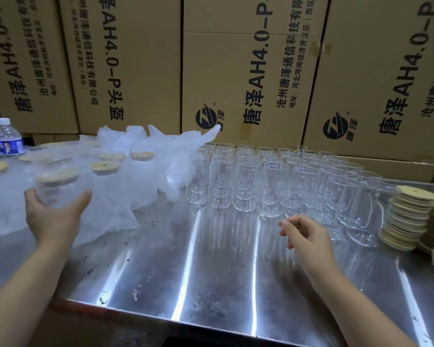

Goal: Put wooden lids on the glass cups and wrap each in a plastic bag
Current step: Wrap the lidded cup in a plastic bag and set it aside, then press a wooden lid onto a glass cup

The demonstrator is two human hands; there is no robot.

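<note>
My left hand [52, 216] grips a bagged glass cup [57, 189] with a wooden lid on it, at the left of the steel table [211, 266]. Behind it stand several more lidded cups [103, 171] wrapped in plastic. A heap of loose plastic bags [166, 151] lies further back. Rows of bare glass cups [273, 181] fill the middle and right. My right hand [305, 232] hovers in front of them with loosely curled fingers, holding nothing. Stacks of wooden lids [411, 216] sit at the right edge.
A water bottle [6, 137] stands at the far left. Large printed cardboard boxes [248, 71] wall off the back of the table. The table's front edge runs along the bottom of the view.
</note>
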